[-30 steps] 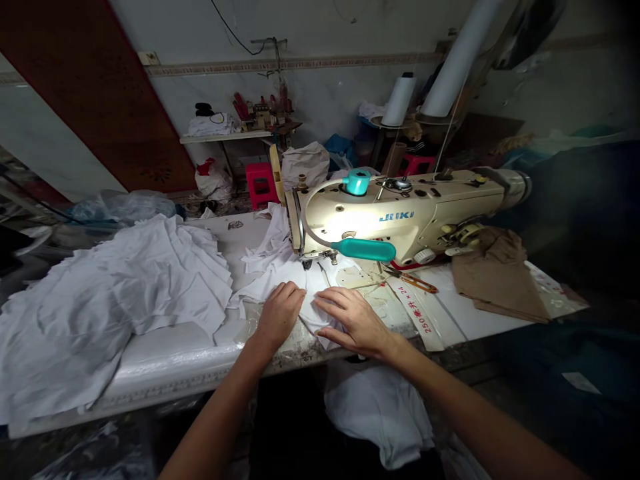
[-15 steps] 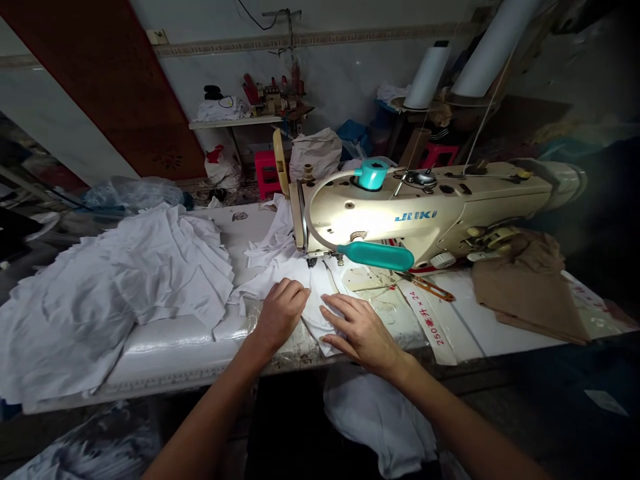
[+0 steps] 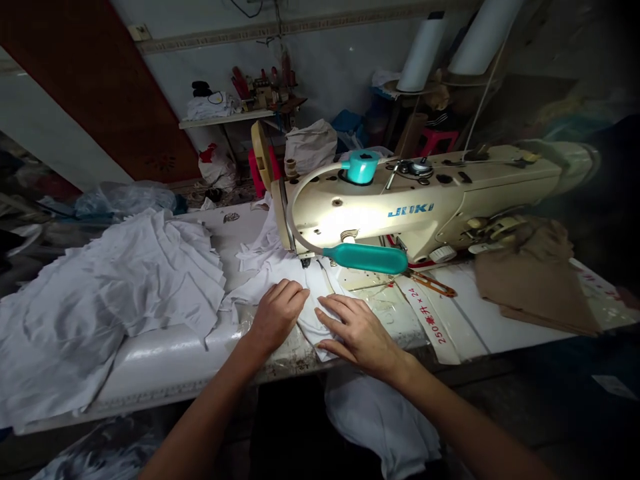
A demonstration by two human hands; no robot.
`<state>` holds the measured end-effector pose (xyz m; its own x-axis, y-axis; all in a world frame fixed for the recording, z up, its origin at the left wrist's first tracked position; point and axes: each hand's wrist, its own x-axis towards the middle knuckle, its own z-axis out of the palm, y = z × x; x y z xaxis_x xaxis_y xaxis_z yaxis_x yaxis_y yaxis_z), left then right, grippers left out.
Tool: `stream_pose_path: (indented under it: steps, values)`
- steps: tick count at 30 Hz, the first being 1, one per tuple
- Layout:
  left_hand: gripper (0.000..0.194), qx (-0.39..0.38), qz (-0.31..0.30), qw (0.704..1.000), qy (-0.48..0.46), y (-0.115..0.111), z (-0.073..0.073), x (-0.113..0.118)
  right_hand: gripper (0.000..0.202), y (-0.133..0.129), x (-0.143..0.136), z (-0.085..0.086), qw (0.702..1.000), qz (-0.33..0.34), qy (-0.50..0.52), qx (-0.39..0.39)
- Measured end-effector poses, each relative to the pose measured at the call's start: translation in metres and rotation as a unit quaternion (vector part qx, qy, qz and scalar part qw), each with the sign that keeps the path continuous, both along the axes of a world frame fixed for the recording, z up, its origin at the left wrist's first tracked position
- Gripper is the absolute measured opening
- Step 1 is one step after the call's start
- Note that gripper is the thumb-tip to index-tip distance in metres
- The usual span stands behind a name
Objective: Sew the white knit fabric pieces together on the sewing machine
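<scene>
One table (image 3: 165,363): white top, running from left to right; a printed ruler scale lies along its near edge on the left.
One heap of white cloth pieces (image 3: 110,287): over the table's left end; pieces too many and too overlapped to count.
One sewing machine (image 3: 350,217): right of the table's middle, cream, lettered "JUKI" in blue.
Two red stools (image 3: 259,170) (image 3: 437,141): behind the table, both partly hidden.
One white cloth on the lap (image 3: 383,413): below the near edge.
One brown cloth bundle (image 3: 537,287): folded, toward the table's right end.
Two thread cones (image 3: 424,53) (image 3: 485,40): white, upright or tilted beyond the machine.
One white work cloth (image 3: 313,300): under the machine's needle end, reaching the near edge.
Two hands: left hand (image 3: 280,313) on the work cloth, fingers curled and pressed together; whether they pinch fabric, I cannot tell. Right hand (image 3: 360,333) rests on its right side, fingers slightly spread, thumb apart.
One printed strip (image 3: 430,327): right of the right hand, crossing toward the near edge, red print "250毫升×24".
One teal lamp (image 3: 367,258): before the machine's arm, its curved neck joined to one teal base (image 3: 361,167) on top.
One pair of snips (image 3: 433,283): orange-handled, by the strip's far end.
</scene>
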<state>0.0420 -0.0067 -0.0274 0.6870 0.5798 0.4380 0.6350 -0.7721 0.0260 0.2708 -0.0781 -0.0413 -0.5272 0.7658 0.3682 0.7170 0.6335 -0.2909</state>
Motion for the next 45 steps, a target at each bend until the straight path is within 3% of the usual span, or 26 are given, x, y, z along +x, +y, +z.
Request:
stream_pose_path:
  steps: [3,11,21,30,39,45]
  values:
    - [0.016,0.030,-0.016,0.999,-0.021,0.003,0.000,0.001,0.050,0.000,0.000,0.000,1.000,0.000,0.006,0.007]
    - [0.017,0.041,-0.026,0.996,0.070,-0.003,-0.004,-0.002,0.048,0.001,0.000,-0.001,1.000,-0.004,0.015,0.006]
    - [0.024,0.005,-0.021,0.999,0.029,-0.007,-0.007,-0.004,0.048,0.002,0.000,-0.001,1.000,0.003,0.002,-0.001]
    - [0.036,-0.020,-0.015,0.998,0.059,-0.016,-0.011,-0.007,0.048,-0.003,0.001,-0.005,1.000,0.012,-0.001,0.001]
    - [0.035,-0.038,0.002,0.994,0.103,-0.018,-0.006,-0.006,0.049,0.010,-0.004,0.010,0.998,0.034,-0.040,-0.027]
    - [0.041,-0.035,0.002,0.994,0.107,-0.019,-0.006,-0.006,0.046,0.012,-0.007,0.009,0.998,0.031,-0.044,-0.018]
